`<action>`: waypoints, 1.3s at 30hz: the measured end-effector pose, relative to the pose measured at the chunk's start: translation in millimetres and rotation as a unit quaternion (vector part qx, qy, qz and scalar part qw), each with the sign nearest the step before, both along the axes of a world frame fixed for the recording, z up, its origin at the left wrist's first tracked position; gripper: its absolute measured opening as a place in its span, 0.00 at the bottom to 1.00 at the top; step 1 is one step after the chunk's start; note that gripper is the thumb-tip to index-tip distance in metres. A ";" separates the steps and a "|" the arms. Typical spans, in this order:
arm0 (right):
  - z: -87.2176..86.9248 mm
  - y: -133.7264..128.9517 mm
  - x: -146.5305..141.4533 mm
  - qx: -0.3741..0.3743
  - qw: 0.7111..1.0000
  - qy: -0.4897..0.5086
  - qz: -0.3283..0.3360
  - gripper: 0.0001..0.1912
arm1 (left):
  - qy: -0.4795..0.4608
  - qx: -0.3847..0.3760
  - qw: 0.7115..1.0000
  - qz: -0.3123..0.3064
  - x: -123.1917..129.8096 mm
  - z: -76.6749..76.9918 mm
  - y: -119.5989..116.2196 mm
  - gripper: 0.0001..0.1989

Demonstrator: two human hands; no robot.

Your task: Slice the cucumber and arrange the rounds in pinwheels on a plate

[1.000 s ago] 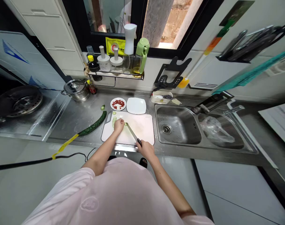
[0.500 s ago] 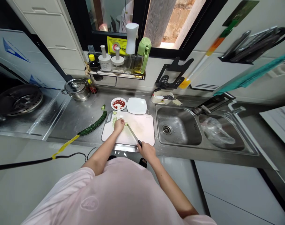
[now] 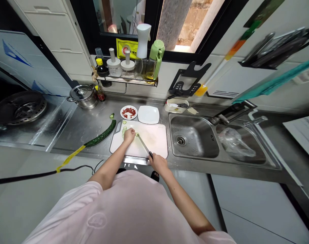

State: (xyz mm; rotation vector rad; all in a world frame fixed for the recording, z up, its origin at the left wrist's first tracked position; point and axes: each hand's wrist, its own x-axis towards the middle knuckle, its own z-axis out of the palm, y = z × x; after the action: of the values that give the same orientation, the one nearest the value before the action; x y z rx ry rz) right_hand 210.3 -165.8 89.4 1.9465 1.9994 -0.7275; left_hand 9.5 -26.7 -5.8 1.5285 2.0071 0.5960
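My right hand (image 3: 159, 163) is closed around the black handle of a kitchen knife (image 3: 145, 145), whose blade points up and left over the white cutting board (image 3: 156, 139). A pale green cucumber slice (image 3: 137, 134) is at the blade's tip. Just left of that tip, my left hand (image 3: 129, 136) has its fingertips pinched together; whatever they may hold is too small to make out. Several cucumber slices (image 3: 124, 129) lie on the board's left side, partly behind this hand. Beside the board, a long dark green cucumber (image 3: 102, 135) rests on the steel counter, with a cut end piece (image 3: 112, 116) above it.
Behind the board stand a plate of chopped red pieces (image 3: 129, 117) and a white square plate (image 3: 148, 122). To the right is a double sink (image 3: 195, 155) with a plastic bag (image 3: 235, 142). A lidded pot (image 3: 83, 101) and a pan (image 3: 19, 113) are at the left.
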 end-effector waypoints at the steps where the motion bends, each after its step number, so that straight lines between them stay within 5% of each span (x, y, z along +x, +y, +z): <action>1: -0.1 0.7 -0.4 -0.001 1.000 0.001 0.001 0.21 | 0.000 0.001 1.000 0.000 0.0 0.0 0.0 0.09; 39: 10.6 22.8 -7.6 -0.023 1.000 -0.004 0.007 0.21 | 0.002 -0.020 1.000 0.002 0.7 5.1 0.3 0.08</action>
State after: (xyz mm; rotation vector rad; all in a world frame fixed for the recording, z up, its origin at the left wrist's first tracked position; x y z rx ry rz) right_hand 202.7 -143.0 100.0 1.9058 1.9718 -0.7551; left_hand 10.1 -26.3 -0.7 1.5026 2.0148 0.5509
